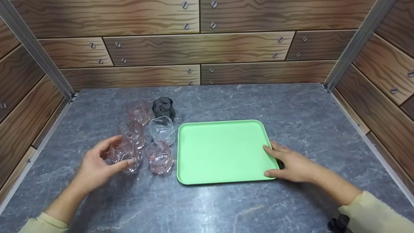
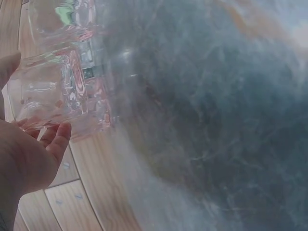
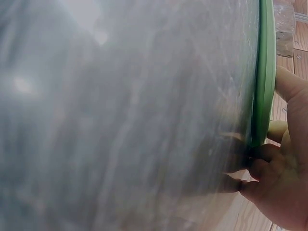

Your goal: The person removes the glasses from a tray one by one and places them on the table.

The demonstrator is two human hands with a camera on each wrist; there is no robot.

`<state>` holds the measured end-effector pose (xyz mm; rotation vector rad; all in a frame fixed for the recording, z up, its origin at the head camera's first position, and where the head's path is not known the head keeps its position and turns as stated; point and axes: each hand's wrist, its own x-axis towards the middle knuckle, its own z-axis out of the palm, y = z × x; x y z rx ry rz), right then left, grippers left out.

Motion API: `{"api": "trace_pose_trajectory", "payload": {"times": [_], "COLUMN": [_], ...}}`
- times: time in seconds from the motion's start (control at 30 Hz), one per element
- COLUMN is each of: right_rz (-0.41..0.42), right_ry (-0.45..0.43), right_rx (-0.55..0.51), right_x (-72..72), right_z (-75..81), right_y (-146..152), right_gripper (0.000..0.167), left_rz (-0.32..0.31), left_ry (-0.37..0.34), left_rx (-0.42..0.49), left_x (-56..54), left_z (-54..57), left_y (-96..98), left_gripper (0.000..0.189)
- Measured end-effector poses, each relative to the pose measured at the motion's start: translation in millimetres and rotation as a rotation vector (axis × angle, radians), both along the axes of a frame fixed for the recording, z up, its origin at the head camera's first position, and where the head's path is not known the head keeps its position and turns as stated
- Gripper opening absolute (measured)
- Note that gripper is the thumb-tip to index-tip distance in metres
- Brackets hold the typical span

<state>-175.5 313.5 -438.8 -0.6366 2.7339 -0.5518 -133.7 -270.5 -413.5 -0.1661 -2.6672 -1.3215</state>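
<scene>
My left hand [image 1: 97, 165] holds a faintly pink drinking glass [image 2: 41, 91], thumb on the near side and fingers on the far side. The glass stands upright at the front of the left row, seen in the head and left wrist views. Behind it are two more pink glasses. Beside them are another pink glass [image 1: 160, 158], a clear glass [image 1: 161, 131] and a dark grey glass [image 1: 163, 108]. My right hand [image 1: 296, 166] grips the right edge of a flat green tray [image 1: 223, 152]; thumb and index finger lie over its rim, other fingers lower by the edge.
Tray and glasses rest on a grey marbled tabletop [image 1: 207, 207]. The right-hand row of glasses stands close to the tray's left rim. Wood-patterned panels [image 1: 200, 48] close off the back and both sides, with metal posts [image 1: 352, 45] at the corners.
</scene>
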Motion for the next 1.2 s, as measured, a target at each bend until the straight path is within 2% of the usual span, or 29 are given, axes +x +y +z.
{"api": "trace_pose_trajectory", "payload": {"times": [0.2, 0.43, 0.6, 0.83, 1.2], "right_rz": [0.004, 0.014, 0.014, 0.015, 0.012], "right_ry": [-0.005, 0.024, 0.029, 0.028, 0.024], "right_rx": [0.002, -0.001, 0.005, 0.006, 0.003], "right_x": [-0.3, 0.6, 0.7, 0.6, 0.1], "right_z": [-0.1, -0.5, -0.7, -0.9, -0.7], "right_y": [0, 1, 0, 0, 0], "right_gripper": [0.104, 0.103, 0.104, 0.104, 0.104], "left_rz": [0.000, -0.032, -0.017, -0.005, -0.001], "left_ry": [-0.011, -0.038, -0.058, -0.074, -0.052], "left_rx": [0.003, 0.020, -0.016, -0.014, 0.009], "left_x": [-0.7, -2.3, -2.6, -1.7, -1.3], "left_z": [-5.5, -8.8, -12.8, -14.9, -16.6], "left_y": [2.2, 3.2, 2.2, 2.5, 3.3], "left_gripper": [0.084, 0.087, 0.090, 0.092, 0.089]}}
